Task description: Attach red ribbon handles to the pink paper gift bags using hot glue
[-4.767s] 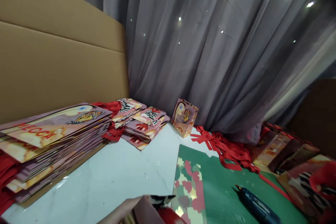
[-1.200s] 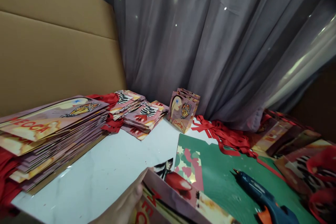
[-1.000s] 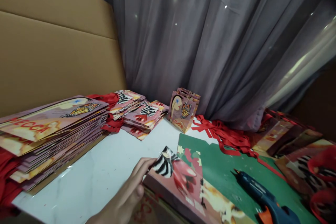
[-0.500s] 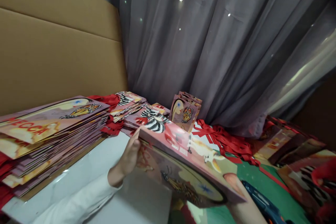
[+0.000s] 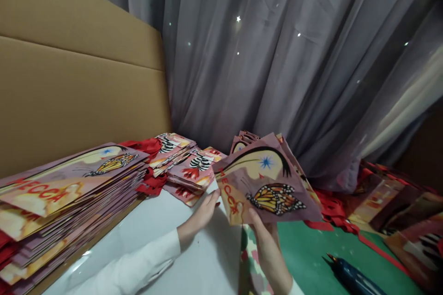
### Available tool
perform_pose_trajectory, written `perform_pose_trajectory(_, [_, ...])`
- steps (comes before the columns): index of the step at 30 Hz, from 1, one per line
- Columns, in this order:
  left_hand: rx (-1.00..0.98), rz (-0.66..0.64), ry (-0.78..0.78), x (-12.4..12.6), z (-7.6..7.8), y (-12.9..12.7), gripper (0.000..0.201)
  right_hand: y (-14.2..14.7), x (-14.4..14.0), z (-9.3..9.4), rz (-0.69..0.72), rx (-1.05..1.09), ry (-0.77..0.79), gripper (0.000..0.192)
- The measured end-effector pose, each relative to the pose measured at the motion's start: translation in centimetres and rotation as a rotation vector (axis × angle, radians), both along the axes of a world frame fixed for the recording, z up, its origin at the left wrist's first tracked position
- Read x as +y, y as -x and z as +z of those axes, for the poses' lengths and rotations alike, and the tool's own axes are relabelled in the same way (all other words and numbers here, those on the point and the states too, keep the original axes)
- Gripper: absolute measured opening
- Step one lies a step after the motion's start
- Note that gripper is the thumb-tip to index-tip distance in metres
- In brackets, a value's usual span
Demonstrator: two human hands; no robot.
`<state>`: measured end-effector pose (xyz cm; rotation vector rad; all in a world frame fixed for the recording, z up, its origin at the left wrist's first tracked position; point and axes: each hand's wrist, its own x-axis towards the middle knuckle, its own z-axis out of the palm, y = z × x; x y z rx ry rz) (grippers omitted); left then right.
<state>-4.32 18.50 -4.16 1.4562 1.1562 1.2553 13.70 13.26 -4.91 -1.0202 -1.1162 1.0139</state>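
Observation:
A pink and purple paper bag (image 5: 270, 179) with a butterfly, a blue star and red lettering is held up in front of me, tilted. My right hand (image 5: 268, 244) grips its lower edge, the thumb on the printed front and the fingers behind. My left hand (image 5: 204, 214) is beside the bag's left edge with fingers stretched out; whether the fingertips touch it is hard to see. Beneath are a white board (image 5: 166, 226) and a green surface (image 5: 301, 249). A dark blue pen-like tool (image 5: 353, 274) lies at the lower right.
A tall stack of flat printed bags (image 5: 86, 193) lies at left, with smaller piles (image 5: 194, 166) behind. Red ribbons (image 5: 337, 212) trail at right near opened bags (image 5: 377, 193). A cardboard panel (image 5: 86, 69) stands at left; a grey curtain (image 5: 221, 78) hangs behind.
The bag has turned so its butterfly face is toward me and upright. My right hand has come to its lower edge; my left hand has shifted right, off its former corner.

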Motion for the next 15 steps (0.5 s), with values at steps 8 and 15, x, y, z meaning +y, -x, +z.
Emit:
perform_pose_trajectory(8, [1.123, 0.065, -0.309, 4.4, 0.5, 9.8, 0.077, -3.0, 8.3, -1.6, -0.296, -0.416, -0.073, 0.036])
perform_pose_trajectory(15, [1.24, 0.045, -0.332, 4.2, 0.9, 12.4, 0.047, -1.1, 13.5, -3.9, -0.45, -0.429, -0.058, 0.059])
